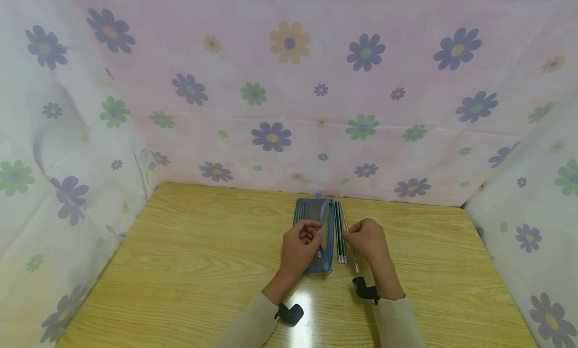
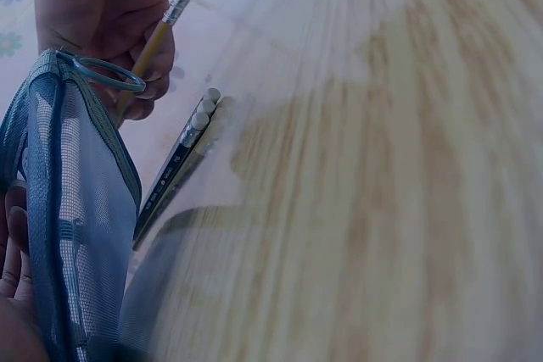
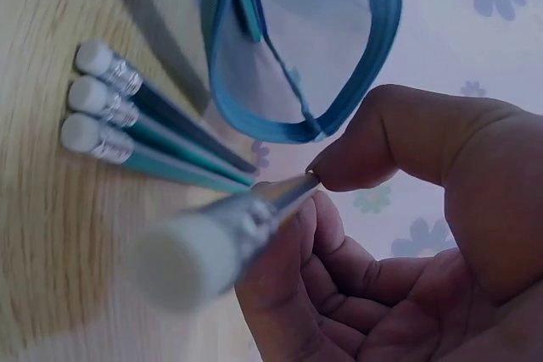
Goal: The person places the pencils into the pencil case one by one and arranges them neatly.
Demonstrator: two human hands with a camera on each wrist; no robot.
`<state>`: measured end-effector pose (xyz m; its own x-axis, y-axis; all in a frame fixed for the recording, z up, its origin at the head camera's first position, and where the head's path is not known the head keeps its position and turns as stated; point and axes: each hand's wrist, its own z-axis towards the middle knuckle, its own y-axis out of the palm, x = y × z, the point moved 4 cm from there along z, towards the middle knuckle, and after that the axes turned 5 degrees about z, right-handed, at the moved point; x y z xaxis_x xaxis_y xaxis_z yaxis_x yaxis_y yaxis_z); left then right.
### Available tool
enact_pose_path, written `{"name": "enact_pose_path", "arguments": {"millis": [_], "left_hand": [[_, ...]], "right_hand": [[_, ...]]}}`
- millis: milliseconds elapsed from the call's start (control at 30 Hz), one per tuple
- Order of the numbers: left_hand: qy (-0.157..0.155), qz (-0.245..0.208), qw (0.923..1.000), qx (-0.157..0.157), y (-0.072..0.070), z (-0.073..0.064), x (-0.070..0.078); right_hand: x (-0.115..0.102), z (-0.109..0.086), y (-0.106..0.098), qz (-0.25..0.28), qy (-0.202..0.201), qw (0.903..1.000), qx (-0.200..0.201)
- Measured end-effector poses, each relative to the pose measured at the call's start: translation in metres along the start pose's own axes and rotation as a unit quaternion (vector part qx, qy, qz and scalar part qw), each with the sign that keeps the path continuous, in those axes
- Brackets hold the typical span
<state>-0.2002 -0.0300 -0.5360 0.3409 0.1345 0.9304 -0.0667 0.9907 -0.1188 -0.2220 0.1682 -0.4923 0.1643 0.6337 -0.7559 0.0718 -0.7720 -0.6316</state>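
Note:
In the head view a blue-grey mesh pencil pouch (image 1: 312,207) lies lengthwise, its zip side facing right. My left hand (image 1: 300,247) is over it with curled fingers, gripping the edge of the opening. The blue zip edges (image 3: 386,14) stand spread apart in the right wrist view, with teal pencils (image 3: 248,6) visible inside. Between thumb and fingertips, my right hand (image 1: 369,240) pinches a yellow pencil (image 2: 154,47), its white eraser end towards me. Three dark green pencils (image 1: 340,237) lie side by side on the table between pouch and right hand, erasers towards me.
The wood-grain table (image 1: 203,247) runs back to a flowered curtain (image 1: 316,112), which also hangs on both sides. A black wrist mount (image 1: 291,315) sits on the left wrist, and another black mount (image 1: 363,289) on the right. A zip pull ring (image 2: 109,74) sticks out from the pouch.

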Motion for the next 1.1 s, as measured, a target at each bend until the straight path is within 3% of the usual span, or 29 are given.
{"name": "enact_pose_path", "arguments": {"millis": [200,567,867,1100], "left_hand": [[0.001,-0.002,1.0000,-0.002,-0.001,0.000,0.001],[-0.009,0.005,0.9999,-0.001,-0.001,0.000,0.001],[-0.017,0.007,0.9998,-0.002,-0.001,0.000,0.000],[-0.013,0.004,0.9999,-0.001,-0.001,0.000,-0.001]], "right_hand": [[-0.006,-0.003,0.001,0.004,-0.002,0.9999,-0.013],[-0.009,-0.002,0.011,0.072,0.011,0.9971,-0.023],[-0.012,-0.002,0.023,0.198,0.023,0.9794,-0.031],[-0.015,-0.002,0.028,0.247,0.028,0.9681,-0.031]]}}
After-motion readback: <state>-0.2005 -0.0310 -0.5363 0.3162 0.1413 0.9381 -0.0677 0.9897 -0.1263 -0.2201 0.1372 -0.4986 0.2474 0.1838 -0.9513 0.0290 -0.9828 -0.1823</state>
